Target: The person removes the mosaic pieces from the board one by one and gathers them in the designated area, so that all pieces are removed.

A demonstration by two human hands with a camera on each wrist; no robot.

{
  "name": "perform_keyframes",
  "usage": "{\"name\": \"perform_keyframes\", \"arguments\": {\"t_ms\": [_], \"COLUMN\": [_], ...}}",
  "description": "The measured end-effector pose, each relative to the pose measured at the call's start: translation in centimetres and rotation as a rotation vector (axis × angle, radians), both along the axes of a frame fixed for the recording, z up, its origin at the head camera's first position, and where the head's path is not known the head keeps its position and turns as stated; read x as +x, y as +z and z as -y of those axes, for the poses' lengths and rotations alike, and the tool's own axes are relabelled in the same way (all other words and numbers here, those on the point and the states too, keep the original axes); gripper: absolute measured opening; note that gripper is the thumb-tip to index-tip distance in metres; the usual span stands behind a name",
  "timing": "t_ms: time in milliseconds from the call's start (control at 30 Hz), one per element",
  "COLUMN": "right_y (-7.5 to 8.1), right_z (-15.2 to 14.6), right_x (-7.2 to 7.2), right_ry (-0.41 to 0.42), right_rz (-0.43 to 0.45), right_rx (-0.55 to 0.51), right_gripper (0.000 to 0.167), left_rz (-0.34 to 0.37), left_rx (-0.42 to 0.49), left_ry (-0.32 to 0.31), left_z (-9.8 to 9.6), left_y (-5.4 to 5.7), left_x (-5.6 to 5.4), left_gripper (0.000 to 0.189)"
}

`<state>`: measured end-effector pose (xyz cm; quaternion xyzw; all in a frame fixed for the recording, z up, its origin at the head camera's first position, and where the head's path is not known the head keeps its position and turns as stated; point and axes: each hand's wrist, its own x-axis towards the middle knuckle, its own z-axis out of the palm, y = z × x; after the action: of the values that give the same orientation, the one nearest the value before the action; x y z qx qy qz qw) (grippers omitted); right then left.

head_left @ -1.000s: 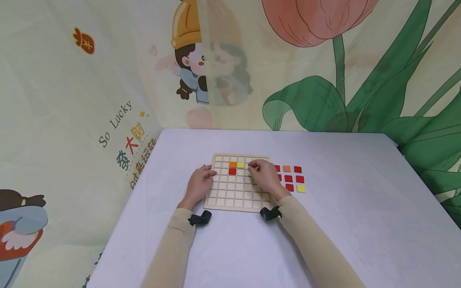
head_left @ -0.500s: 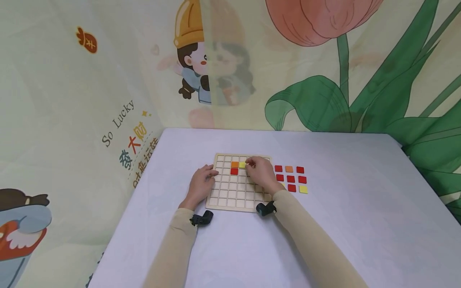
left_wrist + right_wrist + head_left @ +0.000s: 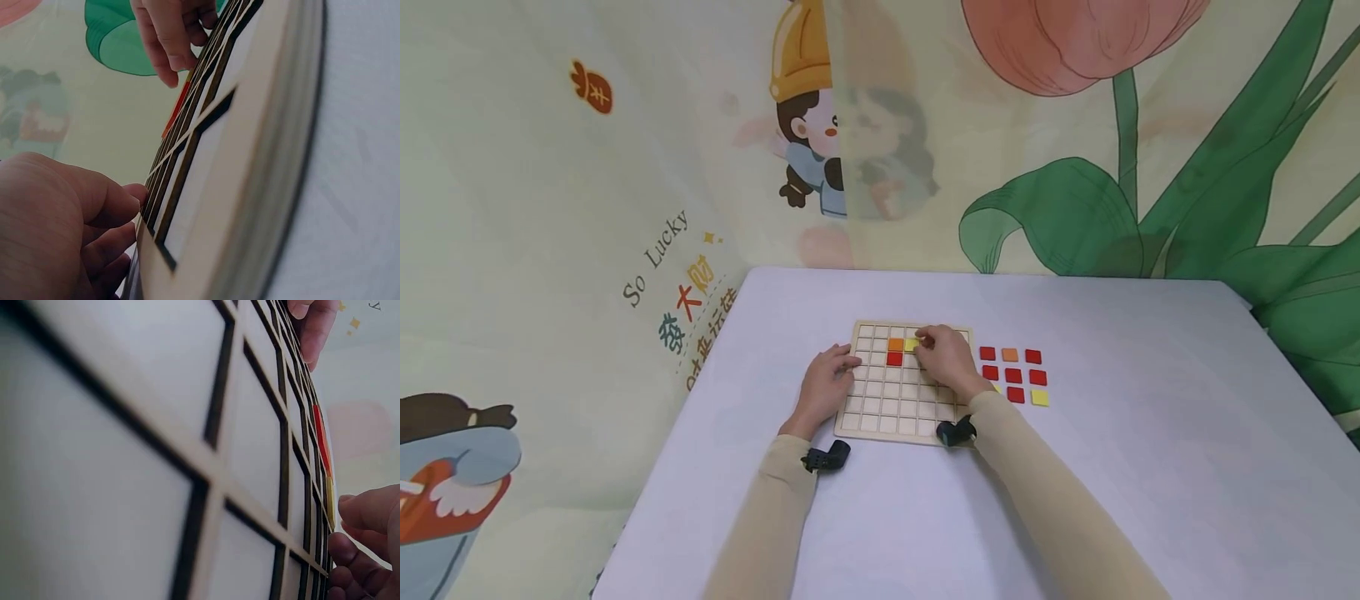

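Observation:
A wooden grid board (image 3: pixel 891 408) lies flat on the table. On it an orange tile (image 3: pixel 896 344) and a yellow tile (image 3: pixel 911 344) sit side by side, with a red tile (image 3: pixel 894 359) below the orange one. My right hand (image 3: pixel 946 362) is over the board's upper right, fingertips at the yellow tile; in the right wrist view its thumb and finger stand apart beside the yellow strip (image 3: pixel 330 501), with no tile visible between them. My left hand (image 3: pixel 824 392) rests at the board's left edge; its fingertips touch the frame (image 3: pixel 147 250) in the left wrist view.
Right of the board, several loose tiles lie in rows, among them a red tile (image 3: pixel 1012 376), an orange tile (image 3: pixel 1010 355) and a yellow tile (image 3: pixel 1040 398). The white table (image 3: pixel 1120 467) meets a printed cloth backdrop (image 3: pixel 880 242) at its far edge.
My right hand has shifted slightly left, from beside the yellow tile to its right edge. The left hand stays at the board's edge. The whole view drifts a little.

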<state>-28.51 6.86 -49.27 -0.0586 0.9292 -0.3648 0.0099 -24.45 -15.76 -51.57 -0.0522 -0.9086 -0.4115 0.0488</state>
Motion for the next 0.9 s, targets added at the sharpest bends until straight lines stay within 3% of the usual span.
{"name": "perform_keyframes", "arguments": {"t_ms": [133,600,900], "right_y": [-0.3,-0.3,-0.5], "right_z": [-0.3,0.6,0.9], "right_x": [0.2,0.0,0.0], "right_ry": [-0.005,-0.022,-0.032], "right_rz": [0.023,0.023,-0.033], "right_rx": [0.033,0.027,0.010], "right_gripper": [0.033,0.027,0.024], "left_rz": [0.002,0.014,0.017], "left_rx": [-0.004,-0.014,-0.017], "left_ry": [-0.019,0.008,0.002], "left_z": [-0.3,0.0,0.1], "left_y": [-0.2,0.2,0.2], "left_x": [0.0,0.1,0.2], "left_gripper": [0.028,0.028,0.029]}}
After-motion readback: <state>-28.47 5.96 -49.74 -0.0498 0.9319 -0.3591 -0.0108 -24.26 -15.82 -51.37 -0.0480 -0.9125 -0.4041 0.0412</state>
